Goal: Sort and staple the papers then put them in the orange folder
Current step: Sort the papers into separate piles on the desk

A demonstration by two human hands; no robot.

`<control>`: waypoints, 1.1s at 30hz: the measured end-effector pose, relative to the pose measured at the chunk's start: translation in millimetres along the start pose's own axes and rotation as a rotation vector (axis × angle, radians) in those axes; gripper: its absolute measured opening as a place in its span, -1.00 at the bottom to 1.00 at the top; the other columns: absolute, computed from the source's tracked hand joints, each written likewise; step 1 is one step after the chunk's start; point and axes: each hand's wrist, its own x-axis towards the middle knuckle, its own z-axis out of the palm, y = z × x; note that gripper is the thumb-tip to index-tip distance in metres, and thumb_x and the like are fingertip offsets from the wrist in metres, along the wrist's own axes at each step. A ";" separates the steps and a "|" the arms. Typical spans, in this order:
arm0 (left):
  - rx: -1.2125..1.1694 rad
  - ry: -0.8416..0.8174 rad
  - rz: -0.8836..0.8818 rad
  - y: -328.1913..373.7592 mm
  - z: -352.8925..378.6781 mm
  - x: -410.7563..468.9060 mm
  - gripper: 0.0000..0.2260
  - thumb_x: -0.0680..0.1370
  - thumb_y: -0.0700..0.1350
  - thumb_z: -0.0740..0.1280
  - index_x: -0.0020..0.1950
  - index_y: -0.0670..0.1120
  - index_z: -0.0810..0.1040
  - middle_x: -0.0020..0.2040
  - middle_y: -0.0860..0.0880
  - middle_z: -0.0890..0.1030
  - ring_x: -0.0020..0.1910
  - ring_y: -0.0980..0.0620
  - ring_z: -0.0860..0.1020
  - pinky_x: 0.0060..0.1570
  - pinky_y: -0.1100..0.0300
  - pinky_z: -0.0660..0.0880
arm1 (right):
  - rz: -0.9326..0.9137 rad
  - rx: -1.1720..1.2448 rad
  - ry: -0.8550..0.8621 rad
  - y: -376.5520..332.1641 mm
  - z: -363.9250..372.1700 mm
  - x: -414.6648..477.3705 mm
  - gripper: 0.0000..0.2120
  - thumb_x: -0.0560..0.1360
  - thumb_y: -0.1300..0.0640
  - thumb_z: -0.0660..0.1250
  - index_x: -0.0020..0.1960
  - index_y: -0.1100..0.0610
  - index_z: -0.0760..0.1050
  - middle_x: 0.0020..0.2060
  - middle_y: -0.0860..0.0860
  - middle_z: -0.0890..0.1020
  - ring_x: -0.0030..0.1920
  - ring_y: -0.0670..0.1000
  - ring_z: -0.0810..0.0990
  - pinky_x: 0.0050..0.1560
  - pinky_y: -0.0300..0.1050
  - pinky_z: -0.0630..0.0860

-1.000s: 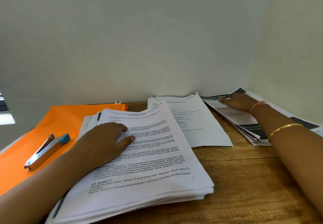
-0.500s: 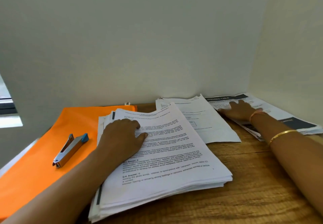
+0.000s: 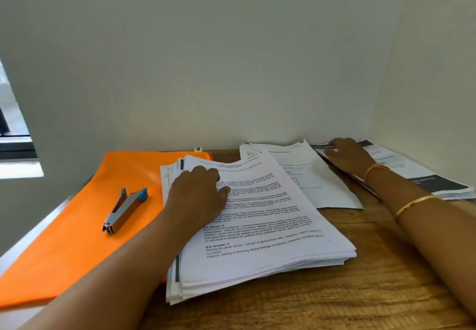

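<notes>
A thick stack of printed papers (image 3: 268,231) lies in the middle of the wooden table (image 3: 322,298). My left hand (image 3: 198,190) rests flat on its upper left part, fingers relaxed. A smaller white pile (image 3: 309,175) sits behind it. Further right, papers with dark headers (image 3: 417,175) lie against the side wall; my right hand (image 3: 347,155) presses flat on them. The orange folder (image 3: 77,226) lies on the left, partly under the big stack. A silver stapler with a blue end (image 3: 126,208) lies on the folder.
White walls (image 3: 231,59) close the table at the back and on the right. A window edge (image 3: 15,139) shows at far left. Bare wood fills the front right of the table.
The view has shifted a little, so everything sits further right and lower in frame. My right hand stays on the dark-header papers near the corner; my left hand stays on the big stack.
</notes>
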 end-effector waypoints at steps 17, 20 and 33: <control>-0.043 0.032 -0.079 -2.1 -5.4 0.3 -0.58 0.53 0.03 0.34 0.33 -0.08 0.38 0.26 -0.07 0.47 0.22 -0.04 0.45 0.08 0.16 0.38 | -0.225 -0.097 -0.235 -102.3 33.1 -91.6 -0.57 0.57 -0.04 0.16 0.38 0.12 0.25 0.28 0.14 0.44 0.25 0.17 0.41 0.25 0.11 0.37; -0.088 0.078 -0.053 -2.6 -4.1 -1.4 -0.62 0.54 -0.07 0.33 0.34 -0.08 0.38 0.27 -0.08 0.45 0.23 -0.05 0.43 0.11 0.16 0.35 | -0.212 -0.116 -0.252 -102.9 32.3 -97.9 -0.55 0.57 -0.05 0.17 0.38 0.12 0.25 0.29 0.14 0.43 0.26 0.18 0.40 0.25 0.11 0.37; -0.369 0.145 -0.056 -8.6 3.0 1.2 -0.23 0.51 -0.27 0.35 0.54 -0.09 -0.08 0.21 -0.19 0.47 0.03 -0.06 0.50 -0.14 0.21 0.30 | -0.181 -0.147 -0.232 -105.1 30.8 -114.8 -0.41 0.58 -0.14 0.14 0.52 0.02 0.04 0.45 0.11 0.27 0.41 0.20 0.24 0.36 0.14 0.22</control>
